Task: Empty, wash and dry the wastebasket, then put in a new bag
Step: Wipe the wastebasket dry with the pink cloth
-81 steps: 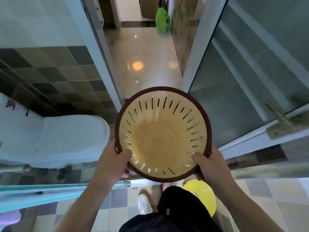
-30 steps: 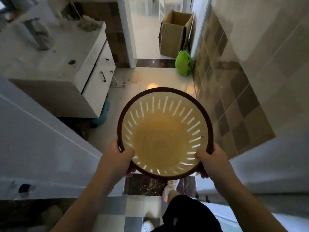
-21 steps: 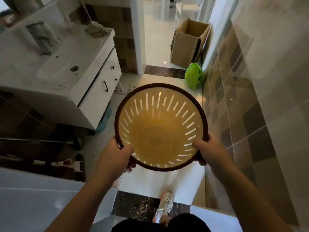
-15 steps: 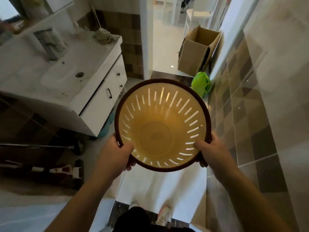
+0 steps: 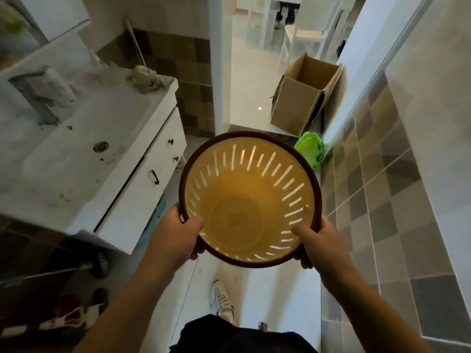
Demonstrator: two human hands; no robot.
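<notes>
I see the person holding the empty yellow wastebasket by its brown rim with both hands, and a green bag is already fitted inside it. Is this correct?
Not quite. The head view shows no bag inside the wastebasket: its yellow slotted wall and bottom are bare. The rest holds: the left hand and right hand both grip its brown rim, and it is empty.

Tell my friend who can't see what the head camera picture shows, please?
A person's left hand and right hand hold an empty yellow wastebasket by its brown rim, over a bathroom floor. A white sink cabinet stands to the left; a cardboard box and green bag lie ahead.
</notes>
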